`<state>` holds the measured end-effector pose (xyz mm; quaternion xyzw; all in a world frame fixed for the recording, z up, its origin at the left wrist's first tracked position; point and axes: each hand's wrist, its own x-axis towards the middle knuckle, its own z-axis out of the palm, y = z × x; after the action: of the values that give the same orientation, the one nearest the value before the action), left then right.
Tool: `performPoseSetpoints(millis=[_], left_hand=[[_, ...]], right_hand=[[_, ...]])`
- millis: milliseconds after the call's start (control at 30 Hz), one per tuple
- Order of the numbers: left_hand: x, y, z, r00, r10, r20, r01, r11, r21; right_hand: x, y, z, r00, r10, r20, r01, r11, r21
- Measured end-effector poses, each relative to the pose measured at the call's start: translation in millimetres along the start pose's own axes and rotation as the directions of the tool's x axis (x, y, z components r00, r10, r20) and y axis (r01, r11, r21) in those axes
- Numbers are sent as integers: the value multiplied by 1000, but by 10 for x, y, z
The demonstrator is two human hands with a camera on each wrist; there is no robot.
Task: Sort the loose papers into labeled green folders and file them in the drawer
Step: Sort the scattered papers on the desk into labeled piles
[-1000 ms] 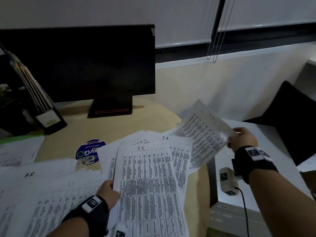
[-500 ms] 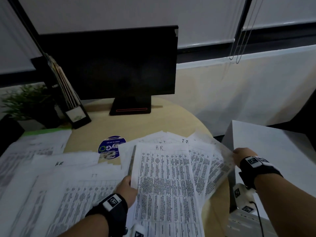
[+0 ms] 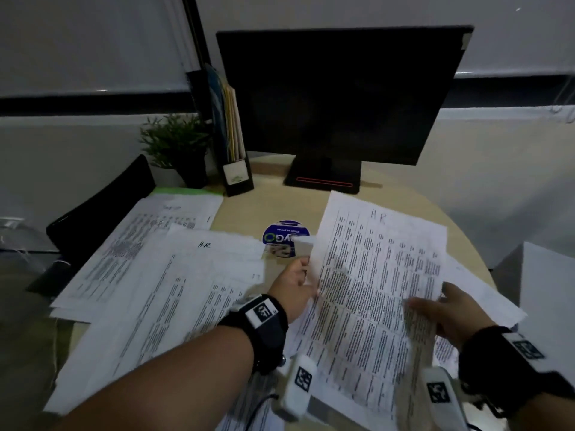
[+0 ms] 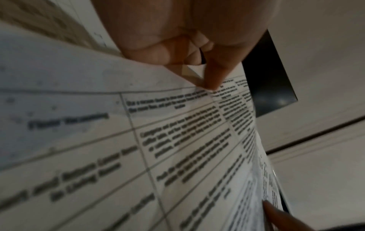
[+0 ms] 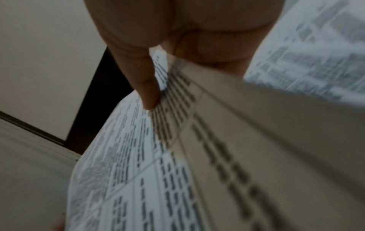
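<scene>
A printed sheet marked "HR" (image 3: pixel 370 284) is lifted over the round wooden table (image 3: pixel 267 213). My left hand (image 3: pixel 295 283) pinches its left edge, thumb on the printed side (image 4: pixel 212 81). My right hand (image 3: pixel 441 312) grips the sheet's right edge, thumb on top (image 5: pixel 148 95), with another sheet (image 3: pixel 485 293) under it. More loose papers (image 3: pixel 174 275), one marked "HR", are spread over the table's left side. A green folder edge (image 3: pixel 177 191) shows under the far left pile.
A dark monitor (image 3: pixel 336 98) stands at the back of the table. A black file holder (image 3: pixel 231 150) with folders and a small potted plant (image 3: pixel 177 144) are to its left. A round blue sticker (image 3: pixel 284 239) lies mid-table. A white cabinet (image 3: pixel 547 293) stands right.
My right hand came in from the far right and now grips the HR sheet's right edge. The HR sheet has risen off the pile, and my view has swung left.
</scene>
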<state>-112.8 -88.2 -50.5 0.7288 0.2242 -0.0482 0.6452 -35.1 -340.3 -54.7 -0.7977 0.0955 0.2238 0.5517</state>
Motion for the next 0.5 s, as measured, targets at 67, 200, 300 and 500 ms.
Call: performPoseSetpoints(millis=[67, 200, 300, 500], left_hand=[[-19, 8, -185, 1000, 7, -25, -10, 996, -86], [6, 25, -764, 998, 30, -60, -37, 991, -130], [100, 6, -1398, 964, 51, -260, -85, 989, -118], [59, 4, -2802, 776, 205, -597, -108, 975, 195]], right_hand=[[-80, -95, 186, 995, -93, -31, 92, 995, -34], [-188, -314, 677, 986, -168, -12, 165, 976, -141], [-273, -520, 1138, 977, -159, 143, 174, 980, -95], [-278, -857, 2479, 872, -197, 447, 488, 410, -771]])
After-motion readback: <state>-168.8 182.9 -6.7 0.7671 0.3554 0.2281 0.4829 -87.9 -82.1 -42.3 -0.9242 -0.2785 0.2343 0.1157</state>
